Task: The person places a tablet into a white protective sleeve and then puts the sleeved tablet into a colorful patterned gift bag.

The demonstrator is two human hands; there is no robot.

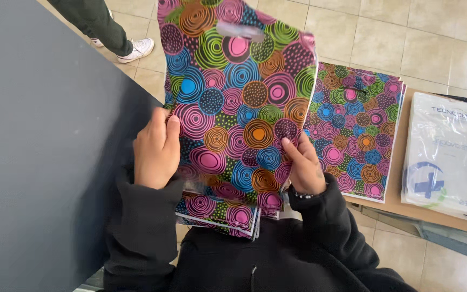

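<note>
Both hands hold up a glossy plastic bag (pixel 239 103) printed all over with concentric circles in pink, blue, green and orange on black; a die-cut handle slot shows near its top edge. The left hand (pixel 157 151), in a black sleeve, pinches the bag's left edge, thumb on the front and fingers behind. The right hand (pixel 304 165) pinches the lower right edge, thumb pressed on the printed face, a beaded bracelet at the wrist. Below the hands, against the person's black top, sits a small stack of bags (pixel 220 213) in the same print, their thin white edges showing.

To the right, a brown cardboard-coloured desk (pixel 393 189) carries a flat pile of patterned bags (pixel 355 127) at its left edge, squared up and lying flat. Beside it, nearer the right edge, lies a pile of white plastic bags (pixel 444 154) with blue print and a blue cross-shaped mark. A dark grey surface (pixel 39 146) fills the left. Beige floor tiles (pixel 406 38) lie beyond, where another person's white shoe (pixel 136 50) stands.
</note>
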